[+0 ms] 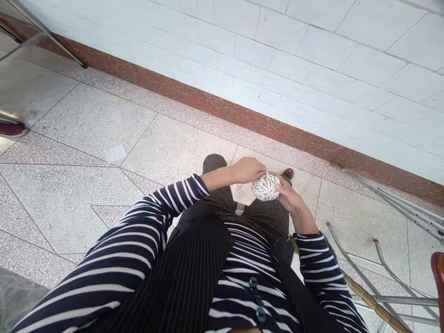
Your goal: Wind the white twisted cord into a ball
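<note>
A ball of white cord with dark flecks (265, 187) is held above my lap, between my knees. Around its right side curls my right hand (290, 198), the thumb lying on the front of the windings and the other fingers partly hidden behind. My left hand (249, 169) comes in from the left, its fingers pinched together on the cord at the ball's upper edge. The fingertips of that hand are small here, and the exact strand between them cannot be made out.
A white tiled wall (249, 60) with a red-brown base strip runs ahead. Metal-legged furniture (65, 46) stands far left, near a dark red shoe (12, 129). White paper (115, 153) lies on the floor. At right are metal tube legs (378, 277) and a bundled-straw handle (373, 305).
</note>
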Demonstrator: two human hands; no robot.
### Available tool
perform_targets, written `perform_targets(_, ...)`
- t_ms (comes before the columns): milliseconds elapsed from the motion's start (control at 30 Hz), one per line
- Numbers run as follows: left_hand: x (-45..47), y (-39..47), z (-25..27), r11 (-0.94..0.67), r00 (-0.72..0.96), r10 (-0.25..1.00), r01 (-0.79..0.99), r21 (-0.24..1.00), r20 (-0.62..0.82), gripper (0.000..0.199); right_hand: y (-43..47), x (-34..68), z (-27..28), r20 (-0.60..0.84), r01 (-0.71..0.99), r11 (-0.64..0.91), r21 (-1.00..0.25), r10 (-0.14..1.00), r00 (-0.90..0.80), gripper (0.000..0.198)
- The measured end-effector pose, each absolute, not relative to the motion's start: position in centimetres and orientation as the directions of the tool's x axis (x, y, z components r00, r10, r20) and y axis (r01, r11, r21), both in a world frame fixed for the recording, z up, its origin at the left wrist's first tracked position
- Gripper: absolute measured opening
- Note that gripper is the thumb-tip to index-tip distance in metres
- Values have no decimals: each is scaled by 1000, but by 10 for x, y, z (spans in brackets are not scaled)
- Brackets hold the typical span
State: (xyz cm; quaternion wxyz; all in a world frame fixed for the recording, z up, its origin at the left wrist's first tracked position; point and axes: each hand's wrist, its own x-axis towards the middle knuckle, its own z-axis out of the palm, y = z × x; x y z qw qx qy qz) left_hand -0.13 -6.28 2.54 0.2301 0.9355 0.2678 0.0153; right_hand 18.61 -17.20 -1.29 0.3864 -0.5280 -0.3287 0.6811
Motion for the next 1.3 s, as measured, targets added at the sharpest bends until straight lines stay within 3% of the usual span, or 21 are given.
perform_targets(133, 0, -62, 32, -761, 870, 483, 473, 445, -99, 30, -169, 178, -5, -441, -28, -440, -897, 897, 18, 63)
perform_targets(400, 4, -18, 22, -689, 806, 584, 430, 583, 95, 27, -167, 196, 39, -317, -112, -323, -940, 946, -73, 68)
perform_targets(633, 18, 7, 7, -568, 803, 577, 264, 779, 148, 32, -174, 199, 70, -206, -133, -204, -970, 979, 2, 76)
perform_targets(800, 25, 22, 7, -568, 794, 583, 245, 786, 174, 30, -187, 193, 88, -122, -190, -112, -975, 992, 44, 70)
perform_targets(1100, 20, 35, -2, -575, 780, 610, 311, 757, 143, 25, -212, 191, 99, -97, -205, -76, -976, 991, 95, 59)
perform_targets(1300, 17, 35, -11, -584, 781, 619, 392, 711, 77, 28, -224, 178, 115, -66, -113, -49, -992, 986, 155, 61)
